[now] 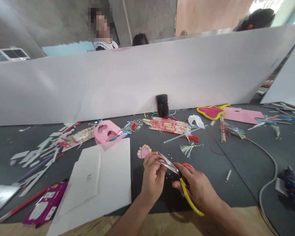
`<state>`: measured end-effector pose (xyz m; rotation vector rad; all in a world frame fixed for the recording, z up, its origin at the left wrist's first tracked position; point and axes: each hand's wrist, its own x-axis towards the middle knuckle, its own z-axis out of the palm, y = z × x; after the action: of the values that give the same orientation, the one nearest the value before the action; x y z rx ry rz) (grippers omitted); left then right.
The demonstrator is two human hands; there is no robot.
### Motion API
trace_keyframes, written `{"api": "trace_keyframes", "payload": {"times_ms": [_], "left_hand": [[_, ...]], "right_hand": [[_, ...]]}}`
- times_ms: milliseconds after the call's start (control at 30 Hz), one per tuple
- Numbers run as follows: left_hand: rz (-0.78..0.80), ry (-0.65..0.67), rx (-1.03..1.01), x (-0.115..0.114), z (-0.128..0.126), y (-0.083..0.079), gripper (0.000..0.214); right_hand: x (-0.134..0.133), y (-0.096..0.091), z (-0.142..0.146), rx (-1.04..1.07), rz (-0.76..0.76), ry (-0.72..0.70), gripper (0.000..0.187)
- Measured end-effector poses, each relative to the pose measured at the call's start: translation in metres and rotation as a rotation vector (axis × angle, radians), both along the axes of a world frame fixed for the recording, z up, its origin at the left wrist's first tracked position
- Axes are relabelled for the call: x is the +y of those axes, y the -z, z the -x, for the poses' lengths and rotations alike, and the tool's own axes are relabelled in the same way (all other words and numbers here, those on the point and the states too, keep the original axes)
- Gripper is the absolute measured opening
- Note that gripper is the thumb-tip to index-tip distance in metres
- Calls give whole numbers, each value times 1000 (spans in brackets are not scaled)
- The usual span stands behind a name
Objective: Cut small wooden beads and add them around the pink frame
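My right hand [197,183] grips a pair of scissors [171,166] with one yellow and one red handle. Their blades are parted and point up and left, towards the fingertips of my left hand [153,172]. The fingers of that hand are curled in a pinch at the blades; whatever lies between them is too small or hidden to name. Just beyond them, on the dark tabletop, lies a small pink piece [144,152] edged with pale bead-like bits. A few similar crumbs are scattered around the scissors.
White foam sheets [115,177] and a magenta case [46,203] lie to the left, a pink cut-out [105,129] behind them. A phone [162,105] leans on the white partition [113,82], with bundled sticks [167,126] before it. At right run a cable [272,157] and a blue tool [294,186].
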<state>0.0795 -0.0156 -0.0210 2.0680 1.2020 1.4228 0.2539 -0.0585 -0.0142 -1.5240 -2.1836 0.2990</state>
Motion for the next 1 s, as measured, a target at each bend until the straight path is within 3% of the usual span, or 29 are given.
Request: {"api": "trace_keyframes", "payload": {"times_ms": [233, 567, 1000], "left_hand": [[45, 24, -7, -1, 1, -5, 10], [33, 29, -40, 1, 5, -6, 15], [-1, 83, -65, 0, 5, -9, 13]], "right_hand": [[-2, -2, 4, -8, -6, 39, 42], [0, -1, 2, -101, -67, 31, 59], [1, -1, 3, -130, -60, 22, 66]]}}
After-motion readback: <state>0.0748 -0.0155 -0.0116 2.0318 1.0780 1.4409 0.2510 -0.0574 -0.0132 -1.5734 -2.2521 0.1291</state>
